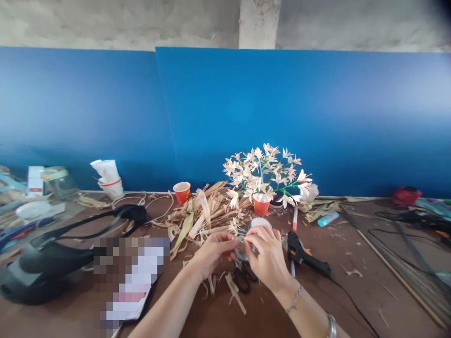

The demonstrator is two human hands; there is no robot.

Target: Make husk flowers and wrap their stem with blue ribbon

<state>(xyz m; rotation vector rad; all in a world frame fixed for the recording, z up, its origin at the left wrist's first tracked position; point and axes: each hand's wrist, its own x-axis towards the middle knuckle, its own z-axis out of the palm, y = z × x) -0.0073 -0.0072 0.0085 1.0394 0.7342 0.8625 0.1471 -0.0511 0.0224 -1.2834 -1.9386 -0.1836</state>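
Note:
My left hand (211,251) and my right hand (266,253) meet over the brown table (352,300), both with fingers pinched round a small pale roll of tape (241,251) between them. Just behind my fingers lies a white round lid or tape roll (260,221). Black scissors (244,278) lie on the table under my hands. A bunch of cream husk flowers (264,174) on green stems stands in an orange paper cup (261,205) right behind. Dry corn husks (200,213) are heaped to the left of the cup.
A black glue gun (305,256) with its cord lies right of my hands. A second orange cup (182,192) stands behind the husks. A black bag (52,258) lies at the left, thin sticks (394,270) at the right, a blue board (282,117) behind.

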